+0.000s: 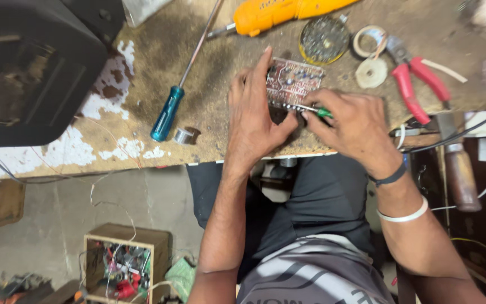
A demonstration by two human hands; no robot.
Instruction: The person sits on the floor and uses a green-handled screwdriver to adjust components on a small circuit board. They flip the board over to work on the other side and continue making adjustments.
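Note:
A small reddish-brown circuit board (pixel 291 81) stands tilted on the worn workbench (pixel 142 129). My left hand (pixel 254 112) steadies it, fingers spread along its left edge, thumb under its near edge. My right hand (pixel 352 121) is shut on a small green-handled screwdriver (pixel 317 110), whose thin metal tip touches the board's near edge.
A blue-handled screwdriver (pixel 170 110) and a solder spool (pixel 185 135) lie to the left. An orange tool (pixel 277 12), a round tin (pixel 324 38), tape rolls (pixel 370 71), red pliers (pixel 417 84) and a wooden-handled tool (pixel 460 171) lie behind and to the right. A black box (pixel 29 67) stands at left.

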